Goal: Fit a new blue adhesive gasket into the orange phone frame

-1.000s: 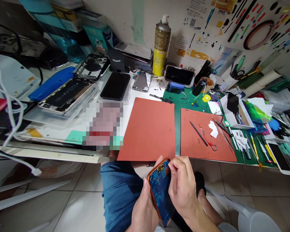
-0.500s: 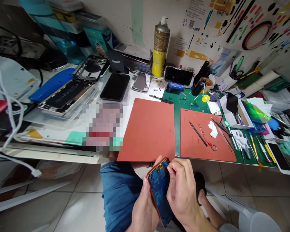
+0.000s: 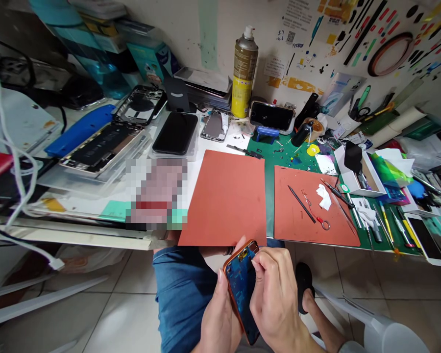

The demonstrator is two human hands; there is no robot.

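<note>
Shifted slightly toward seven o'clock since the earlier frame: right hand point(image 3: 275, 294), blue film point(image 3: 240, 289) in its narrow pinch.
Left hand point(image 3: 219, 314) curls round the nine o'clock side of the orange-rimmed phone housing point(image 3: 226, 264), holding it tilted near six o'clock in the view; right fingertips sit at the housing's one o'clock edge. Past its eleven o'clock lies a brick-red mat point(image 3: 224, 201); toward two o'clock, a second mat point(image 3: 290, 223) bears a black stick point(image 3: 302, 203).
</note>
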